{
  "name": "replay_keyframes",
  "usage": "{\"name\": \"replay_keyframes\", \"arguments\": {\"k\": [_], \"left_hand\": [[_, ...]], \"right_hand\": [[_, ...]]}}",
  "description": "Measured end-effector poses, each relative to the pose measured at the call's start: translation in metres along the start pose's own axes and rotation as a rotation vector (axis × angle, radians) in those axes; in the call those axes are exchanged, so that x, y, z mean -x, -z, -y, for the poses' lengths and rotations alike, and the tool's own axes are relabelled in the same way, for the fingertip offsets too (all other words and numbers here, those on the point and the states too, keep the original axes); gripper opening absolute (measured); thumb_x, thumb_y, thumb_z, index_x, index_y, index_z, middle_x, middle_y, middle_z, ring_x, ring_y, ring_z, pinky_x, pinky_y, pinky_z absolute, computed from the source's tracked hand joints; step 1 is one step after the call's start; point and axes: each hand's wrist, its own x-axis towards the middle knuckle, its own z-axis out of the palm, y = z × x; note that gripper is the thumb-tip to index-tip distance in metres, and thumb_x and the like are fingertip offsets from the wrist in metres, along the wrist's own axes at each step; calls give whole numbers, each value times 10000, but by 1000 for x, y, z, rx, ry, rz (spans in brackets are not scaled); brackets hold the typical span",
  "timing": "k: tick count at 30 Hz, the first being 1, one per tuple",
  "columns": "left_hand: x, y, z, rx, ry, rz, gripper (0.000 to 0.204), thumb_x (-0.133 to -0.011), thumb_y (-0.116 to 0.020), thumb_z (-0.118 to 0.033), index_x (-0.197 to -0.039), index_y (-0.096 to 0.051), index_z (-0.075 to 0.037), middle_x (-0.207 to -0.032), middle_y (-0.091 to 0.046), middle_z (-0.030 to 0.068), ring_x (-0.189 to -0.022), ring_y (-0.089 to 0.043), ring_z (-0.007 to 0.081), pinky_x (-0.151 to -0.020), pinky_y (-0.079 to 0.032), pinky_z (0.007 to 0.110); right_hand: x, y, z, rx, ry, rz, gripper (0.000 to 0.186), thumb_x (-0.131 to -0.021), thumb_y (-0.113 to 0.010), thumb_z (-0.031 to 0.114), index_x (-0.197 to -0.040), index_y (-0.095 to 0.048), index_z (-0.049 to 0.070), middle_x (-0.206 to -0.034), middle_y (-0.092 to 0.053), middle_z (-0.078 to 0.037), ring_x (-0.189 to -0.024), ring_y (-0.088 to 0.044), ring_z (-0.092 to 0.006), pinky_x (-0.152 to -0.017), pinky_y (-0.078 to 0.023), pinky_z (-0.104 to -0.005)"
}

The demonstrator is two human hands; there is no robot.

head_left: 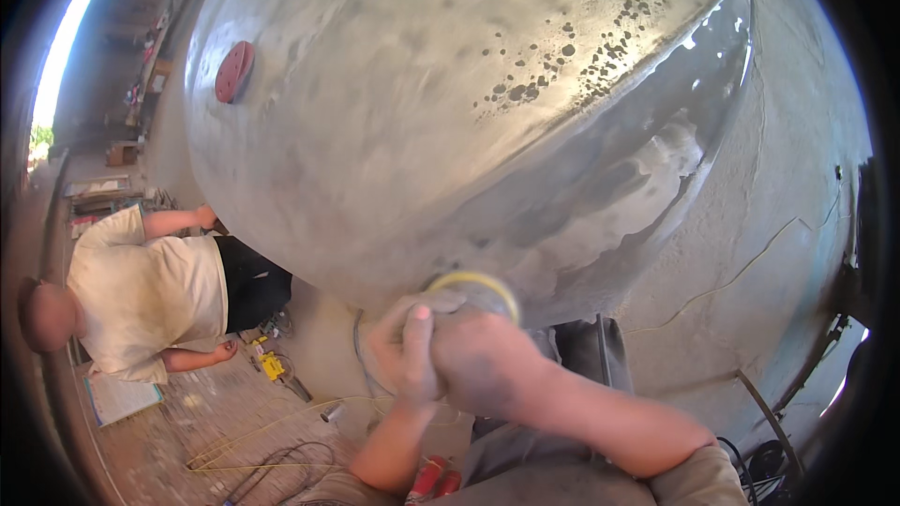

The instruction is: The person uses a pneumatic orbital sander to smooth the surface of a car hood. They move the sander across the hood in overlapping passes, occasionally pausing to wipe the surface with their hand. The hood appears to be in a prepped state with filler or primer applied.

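My left hand [408, 347] and my right hand [478, 365] are closed together on a round power sander [483, 290] with a yellow rim, low on the big curved metal shell [356, 131]. My left thumb points up beside my blurred right hand; the sander's body is mostly hidden under both hands. The shell has dark speckles and a glossy, darker patchy band along its right side. A small stack of red sanding discs [232, 72] rests on its upper left.
A co-worker [155, 290] in a light shirt is at the left, beside a paper sheet [122, 398] and yellow tool [272, 365]. A cable [359, 351] runs below the shell, red objects [427, 478] lie near my left forearm, and a bent bar [769, 412] is at lower right.
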Motion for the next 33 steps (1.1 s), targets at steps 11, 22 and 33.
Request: {"name": "replay_keyframes", "arguments": {"k": [11, 22, 33], "left_hand": [[-13, 40, 7, 39, -6, 97, 315, -1055, -585, -162, -1010, -745, 105, -996, -792, 197, -936, -748, 271, -894, -591, 395], [-40, 48, 7, 40, -143, 354, 332, -1032, -538, -156, -959, -691, 129, -964, -756, 251, -911, -731, 304, -869, -576, 403], [-55, 38, 8, 74, -220, 437, 320, -1035, -520, -142, -973, -685, 125, -960, -753, 241, -884, -723, 302, -836, -583, 393]], "right_hand": [[-26, -21, 16, -12, -100, 103, 134, -691, -746, 18, -825, -740, 10, -924, -761, -171, -864, -757, -367, -749, -619, -455], [-29, -33, 20, 18, -132, -136, 98, -747, -713, 84, -819, -711, 17, -901, -714, -178, -875, -724, -378, -726, -616, -457], [-27, -22, 19, -36, -194, -170, 108, -734, -721, 100, -825, -733, 44, -921, -714, -152, -880, -723, -368, -738, -622, -447]]}}
